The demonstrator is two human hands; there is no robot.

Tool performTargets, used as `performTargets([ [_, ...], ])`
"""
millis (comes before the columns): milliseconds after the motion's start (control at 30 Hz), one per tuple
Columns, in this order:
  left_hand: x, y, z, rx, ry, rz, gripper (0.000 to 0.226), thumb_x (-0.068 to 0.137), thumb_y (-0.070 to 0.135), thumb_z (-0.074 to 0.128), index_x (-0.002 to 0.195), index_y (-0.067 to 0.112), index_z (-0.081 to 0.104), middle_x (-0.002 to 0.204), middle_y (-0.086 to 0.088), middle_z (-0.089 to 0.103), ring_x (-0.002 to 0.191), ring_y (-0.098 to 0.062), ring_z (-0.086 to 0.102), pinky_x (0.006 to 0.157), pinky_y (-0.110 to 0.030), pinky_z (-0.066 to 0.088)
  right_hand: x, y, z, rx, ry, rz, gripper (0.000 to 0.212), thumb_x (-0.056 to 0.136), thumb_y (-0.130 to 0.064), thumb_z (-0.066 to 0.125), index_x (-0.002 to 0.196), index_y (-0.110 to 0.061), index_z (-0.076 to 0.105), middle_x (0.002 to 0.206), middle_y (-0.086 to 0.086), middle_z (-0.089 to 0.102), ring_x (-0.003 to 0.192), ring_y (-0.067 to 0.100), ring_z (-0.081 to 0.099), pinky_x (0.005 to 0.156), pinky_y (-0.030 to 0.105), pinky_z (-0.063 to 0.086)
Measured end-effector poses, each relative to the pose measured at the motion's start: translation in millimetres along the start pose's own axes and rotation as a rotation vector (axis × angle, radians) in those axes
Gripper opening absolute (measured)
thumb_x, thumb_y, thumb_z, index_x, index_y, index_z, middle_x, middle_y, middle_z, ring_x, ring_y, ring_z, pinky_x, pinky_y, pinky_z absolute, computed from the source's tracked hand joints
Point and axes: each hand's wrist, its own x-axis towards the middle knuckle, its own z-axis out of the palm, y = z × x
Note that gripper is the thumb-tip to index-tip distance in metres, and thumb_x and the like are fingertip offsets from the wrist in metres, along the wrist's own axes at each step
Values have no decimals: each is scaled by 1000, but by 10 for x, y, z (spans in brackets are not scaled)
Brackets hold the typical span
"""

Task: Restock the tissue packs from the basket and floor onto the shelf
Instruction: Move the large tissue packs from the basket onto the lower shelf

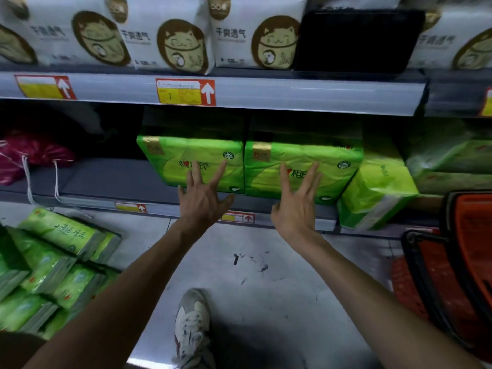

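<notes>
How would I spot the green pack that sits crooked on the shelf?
Find the lower shelf, under the white cat-printed packs. Right of the two front-facing green packs, next to the orange basket, stands the crooked pack. Only it is turned at an angle, corner forward.

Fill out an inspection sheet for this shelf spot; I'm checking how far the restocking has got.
Surface: lower shelf, grey board showing left of the packs.
Job's things: left pack and right pack, green, side by side at the shelf front; third pack tilted at the right; floor pile lower left; orange basket at right.
Clutter: pink bag on the shelf's left.
Hands: left hand open against the left pack; right hand open against the right pack.
Cables: nothing seen.
Surroundings: white cat-print packs above; shoe on the floor.
</notes>
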Motion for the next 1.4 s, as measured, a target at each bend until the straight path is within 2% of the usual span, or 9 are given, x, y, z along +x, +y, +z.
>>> performTargets([
  [233,116,7,-159,81,-86,24,97,92,74,56,161,54,-9,172,-25,-8,146,-52,38,110,-71,41,21,114,-7,-12,0,-27,113,86,-3,68,162,-45,-4,164,13,-38,156,43,-19,82,40,62],
  [367,105,22,-381,177,-147,54,98,91,75,57,161,52,-8,172,-27,4,149,-52,32,110,-72,40,9,129,-152,-27,-77,-27,105,90,-10,67,164,-41,0,163,12,-40,155,41,-22,80,35,60],
  [467,58,71,-517,231,-207,69,100,92,74,56,162,49,-11,172,-24,11,153,-50,26,114,-71,36,11,195,-310,-39,-134,-63,100,91,-15,67,165,-37,3,165,12,-34,158,41,-11,73,33,57],
  [533,34,94,-594,223,-273,61,103,93,72,57,162,47,-15,172,-22,12,155,-49,22,115,-69,36,8,267,-423,-32,-175,-89,98,92,-17,68,165,-37,5,168,9,-27,159,39,1,78,35,59],
  [633,-53,112,-764,220,-342,73,105,91,73,58,163,45,-14,173,-20,14,157,-46,17,117,-67,33,-41,325,-653,-22,-220,-122,91,94,-20,66,165,-34,11,171,10,-8,159,36,4,99,43,56],
  [733,-212,136,-1014,243,-303,137,102,91,74,56,165,42,-7,173,-16,16,158,-44,14,119,-66,29,-136,260,-936,-14,-250,-131,86,96,-23,66,164,-32,15,171,9,7,158,33,9,108,48,50],
  [900,-507,133,-1553,250,-225,228,95,93,73,54,165,43,2,174,-12,14,159,-37,14,121,-63,29,-279,-52,-1365,-1,-263,-217,83,95,-29,66,164,-29,20,168,15,19,155,33,22,117,45,41],
  [1067,-694,-69,-2069,201,-225,261,95,90,76,56,165,44,7,175,-8,12,160,-34,17,122,-59,30,-383,-539,-1800,-45,-243,-317,83,93,-32,67,163,-25,24,153,14,43,141,34,44,109,41,46],
  [1400,-1051,-757,-2736,102,-112,236,93,88,77,58,164,45,15,173,-5,21,156,-31,26,117,-51,40,-468,-1743,-2352,-117,-222,-584,81,95,-45,68,162,-21,29,156,12,42,141,31,44,110,41,44],
])
